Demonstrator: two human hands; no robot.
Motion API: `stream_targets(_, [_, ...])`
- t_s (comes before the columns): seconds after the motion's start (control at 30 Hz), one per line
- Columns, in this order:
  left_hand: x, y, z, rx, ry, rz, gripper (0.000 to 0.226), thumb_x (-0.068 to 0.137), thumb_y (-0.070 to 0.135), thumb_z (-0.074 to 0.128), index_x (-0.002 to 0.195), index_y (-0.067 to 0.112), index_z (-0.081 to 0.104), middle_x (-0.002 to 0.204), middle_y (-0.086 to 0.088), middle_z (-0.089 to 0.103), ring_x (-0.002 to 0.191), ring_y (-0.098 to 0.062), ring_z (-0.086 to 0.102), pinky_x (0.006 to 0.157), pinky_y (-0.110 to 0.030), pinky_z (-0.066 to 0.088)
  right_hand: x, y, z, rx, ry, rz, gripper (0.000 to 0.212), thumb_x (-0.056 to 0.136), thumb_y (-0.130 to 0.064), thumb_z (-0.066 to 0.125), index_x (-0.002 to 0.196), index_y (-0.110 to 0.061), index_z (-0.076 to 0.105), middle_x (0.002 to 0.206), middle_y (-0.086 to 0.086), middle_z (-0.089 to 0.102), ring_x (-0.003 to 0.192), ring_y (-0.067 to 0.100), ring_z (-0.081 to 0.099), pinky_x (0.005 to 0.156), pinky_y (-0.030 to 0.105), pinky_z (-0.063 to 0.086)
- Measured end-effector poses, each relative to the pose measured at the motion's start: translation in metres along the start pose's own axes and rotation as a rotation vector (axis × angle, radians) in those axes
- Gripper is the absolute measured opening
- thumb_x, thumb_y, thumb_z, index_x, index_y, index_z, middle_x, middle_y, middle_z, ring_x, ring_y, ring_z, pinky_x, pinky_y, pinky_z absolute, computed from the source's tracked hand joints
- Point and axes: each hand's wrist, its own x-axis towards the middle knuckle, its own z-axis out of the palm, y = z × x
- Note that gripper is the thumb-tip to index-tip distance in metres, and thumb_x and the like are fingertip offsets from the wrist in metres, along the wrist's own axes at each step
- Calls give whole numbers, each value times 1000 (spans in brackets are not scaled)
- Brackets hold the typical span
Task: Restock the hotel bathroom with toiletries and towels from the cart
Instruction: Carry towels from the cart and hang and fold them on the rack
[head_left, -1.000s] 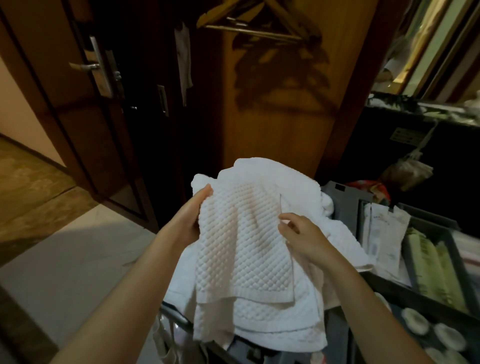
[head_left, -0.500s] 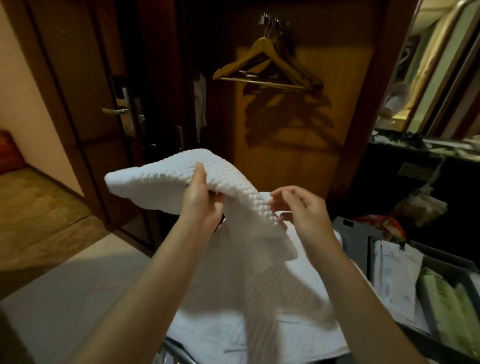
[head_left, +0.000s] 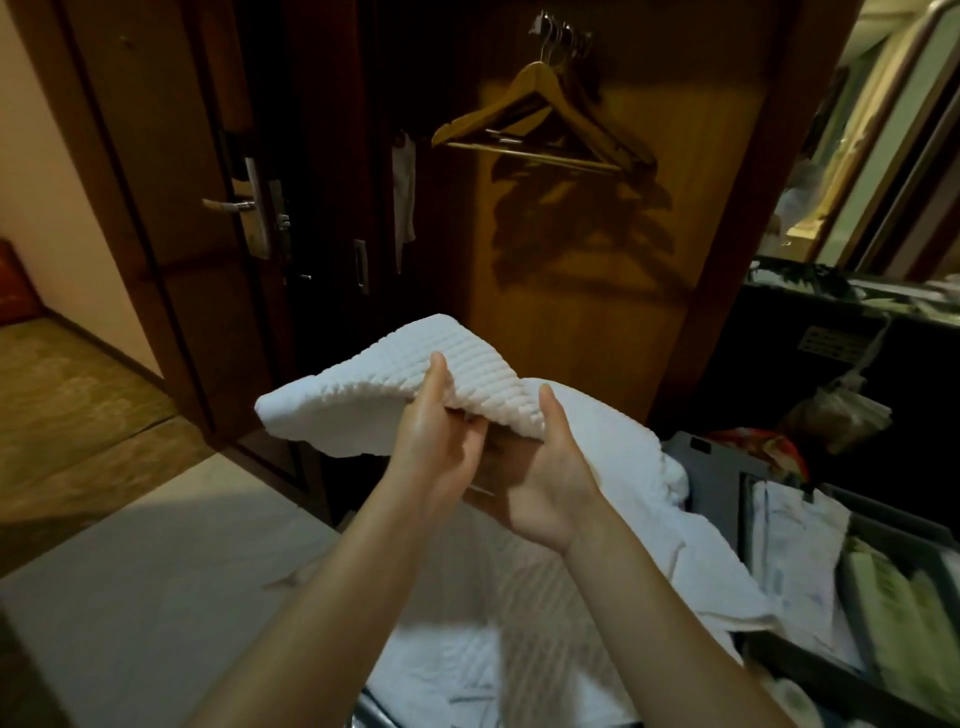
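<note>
The left hand (head_left: 434, 441) and right hand (head_left: 545, 483) are gripping the waffle towel (head_left: 384, 379) close together, and its length is running leftward beyond the left hand.

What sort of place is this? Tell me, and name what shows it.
Most likely a hotel room entrance. Wooden hangers hang near a door with a lever handle and lock plate. A housekeeping cart carries white towels and a tray of green toiletry packets.
</note>
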Motion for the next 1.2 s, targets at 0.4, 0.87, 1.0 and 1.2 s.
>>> stream_targets(0.4, [-23,-8,-58,-200,183,-16,27,90,29,52,109,12,60,107,-9,65,97,-21,60,100,-37,43,15,-3,21,311,96,-230,34,97,-31,40,118,-7,53,121,16,61,113,30,57,98,42,44])
stream_targets(0.87, [-73,-3,-71,80,424,305,36,95,23,49,130,18,46,123,-4,62,112,-18,61,102,-38,45,-10,15,17,433,44,-145,34,89,-29,50,115,-8,57,108,15,70,97,28,68,85,45,53])
stream_targets(1.0, [-111,-14,-77,233,425,407,65,84,39,59,142,24,35,132,3,57,118,-12,57,106,-38,40,-27,21,17,418,24,-69,27,92,-28,49,110,-10,57,93,14,74,84,28,72,71,45,59])
stream_targets(1.2, [-174,-35,-60,257,589,487,68,81,39,58,142,22,34,130,2,58,114,-10,59,104,-34,42,-58,33,19,357,-69,92,23,93,-27,49,108,-11,57,104,15,70,97,30,66,68,43,59])
